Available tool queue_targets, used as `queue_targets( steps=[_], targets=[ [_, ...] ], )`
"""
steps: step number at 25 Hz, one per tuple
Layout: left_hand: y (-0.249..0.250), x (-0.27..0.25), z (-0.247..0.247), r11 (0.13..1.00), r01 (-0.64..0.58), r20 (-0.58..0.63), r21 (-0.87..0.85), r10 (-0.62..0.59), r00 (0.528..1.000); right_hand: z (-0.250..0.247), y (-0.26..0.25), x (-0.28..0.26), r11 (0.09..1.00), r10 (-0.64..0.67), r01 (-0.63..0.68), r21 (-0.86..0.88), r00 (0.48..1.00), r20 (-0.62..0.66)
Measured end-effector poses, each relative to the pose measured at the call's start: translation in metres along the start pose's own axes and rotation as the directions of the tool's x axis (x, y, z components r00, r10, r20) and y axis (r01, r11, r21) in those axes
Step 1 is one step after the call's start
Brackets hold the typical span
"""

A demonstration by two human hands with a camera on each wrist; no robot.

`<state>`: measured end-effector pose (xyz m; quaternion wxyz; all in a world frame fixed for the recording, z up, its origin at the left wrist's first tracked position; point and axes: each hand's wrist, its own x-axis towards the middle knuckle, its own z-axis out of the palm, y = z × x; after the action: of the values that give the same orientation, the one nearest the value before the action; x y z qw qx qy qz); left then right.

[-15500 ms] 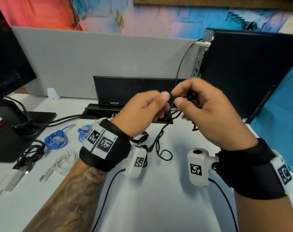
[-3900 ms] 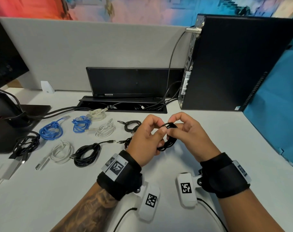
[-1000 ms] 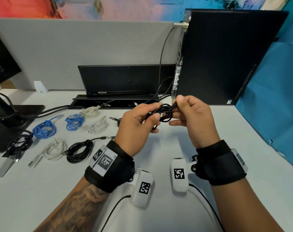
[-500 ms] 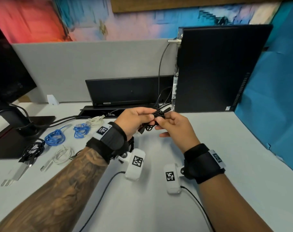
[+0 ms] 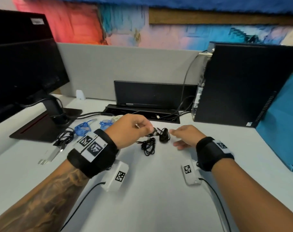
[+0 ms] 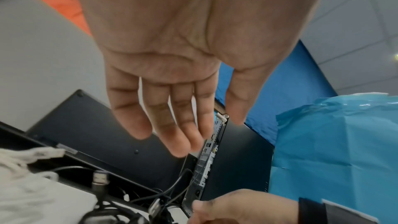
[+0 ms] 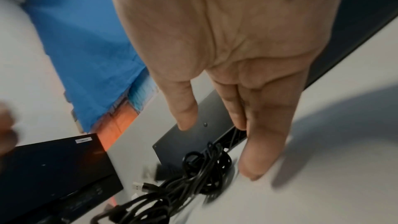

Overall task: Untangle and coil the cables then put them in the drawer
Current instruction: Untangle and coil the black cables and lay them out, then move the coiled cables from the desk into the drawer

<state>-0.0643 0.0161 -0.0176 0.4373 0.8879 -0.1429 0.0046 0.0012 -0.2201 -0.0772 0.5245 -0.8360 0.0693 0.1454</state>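
A small coiled black cable (image 5: 164, 137) (image 7: 204, 164) lies on the white desk (image 5: 159, 190) between my hands. My left hand (image 5: 147, 129) (image 6: 193, 134) hovers just left of it, fingers straight and holding nothing. My right hand (image 5: 174, 136) (image 7: 215, 142) is just right of the coil, fingers relaxed and empty, with one fingertip close to the desk. A second loose black cable (image 5: 148, 147) lies in front of the coil. No drawer is in view.
Coiled cables lie to the left: two blue ones (image 5: 83, 128), a white one (image 5: 116, 117) and a black one (image 5: 65, 138). A monitor stand (image 5: 47, 126) stands far left, and a cable slot (image 5: 142, 113) and a black computer tower (image 5: 242, 84) stand behind.
Half a second ago both hands held the coiled black cable in the air. Now it lies on the desk and both hands have let go and opened.
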Motion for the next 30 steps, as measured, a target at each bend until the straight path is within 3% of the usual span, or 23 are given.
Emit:
queue_targets(
  steps=[4, 7, 9, 11, 15, 16, 18, 20, 22, 24, 26, 27, 28, 30],
  targets=[
    [-0.023, -0.067, -0.039, 0.998, 0.059, 0.044, -0.014, -0.059, 0.997, 0.014, -0.003, -0.047, 0.974, -0.170, 0.156, -0.164, 0.982, -0.079],
    [-0.042, -0.119, -0.061, 0.996, 0.072, -0.011, -0.060, -0.072, 0.997, 0.053, -0.020, -0.116, 0.891, -0.413, 0.406, -0.203, 0.911, 0.012],
    [-0.058, -0.165, -0.073, 0.990, 0.104, -0.106, -0.091, -0.113, 0.988, 0.098, -0.028, -0.170, 0.852, -0.504, 0.519, -0.060, 0.846, 0.173],
    [-0.076, -0.211, -0.084, 0.980, 0.152, -0.231, -0.130, -0.180, 0.956, 0.143, -0.024, -0.217, 0.835, -0.527, 0.547, 0.055, 0.767, 0.365],
    [-0.130, -0.314, -0.109, 0.943, 0.246, -0.453, -0.226, -0.325, 0.830, 0.236, 0.016, -0.262, 0.838, -0.419, 0.546, 0.012, 0.628, 0.655],
    [-0.149, -0.336, -0.117, 0.933, 0.282, -0.512, -0.223, -0.358, 0.780, 0.256, 0.031, -0.258, 0.844, -0.361, 0.535, -0.044, 0.627, 0.690],
    [-0.192, -0.386, -0.133, 0.903, 0.366, -0.661, -0.227, -0.419, 0.623, 0.297, 0.066, -0.235, 0.846, -0.214, 0.494, -0.199, 0.657, 0.723],
    [-0.235, -0.445, -0.149, 0.834, 0.501, -0.791, -0.232, -0.461, 0.401, 0.333, 0.107, -0.202, 0.812, -0.056, 0.433, -0.391, 0.725, 0.687],
    [-0.276, -0.506, -0.157, 0.683, 0.690, -0.859, -0.240, -0.481, 0.177, 0.356, 0.146, -0.169, 0.758, 0.075, 0.336, -0.559, 0.806, 0.587],
    [-0.309, -0.564, -0.156, 0.444, 0.841, -0.866, -0.309, -0.497, -0.056, 0.369, 0.173, -0.148, 0.710, 0.182, 0.224, -0.668, 0.858, 0.481],
    [-0.333, -0.612, -0.147, 0.306, 0.821, -0.801, -0.481, -0.534, -0.270, 0.380, 0.187, -0.138, 0.684, 0.247, 0.145, -0.715, 0.876, 0.414],
    [-0.345, -0.631, -0.138, 0.294, 0.754, -0.742, -0.588, -0.568, -0.357, 0.388, 0.191, -0.136, 0.680, 0.260, 0.127, -0.723, 0.880, 0.398],
    [-0.353, -0.642, -0.128, 0.295, 0.660, -0.663, -0.691, -0.622, -0.416, 0.394, 0.193, -0.136, 0.682, 0.262, 0.117, -0.722, 0.883, 0.391],
    [-0.361, -0.652, -0.107, 0.336, 0.451, -0.538, -0.827, -0.708, -0.458, 0.409, 0.198, -0.134, 0.668, 0.272, 0.111, -0.735, 0.884, 0.381]
  ],
)
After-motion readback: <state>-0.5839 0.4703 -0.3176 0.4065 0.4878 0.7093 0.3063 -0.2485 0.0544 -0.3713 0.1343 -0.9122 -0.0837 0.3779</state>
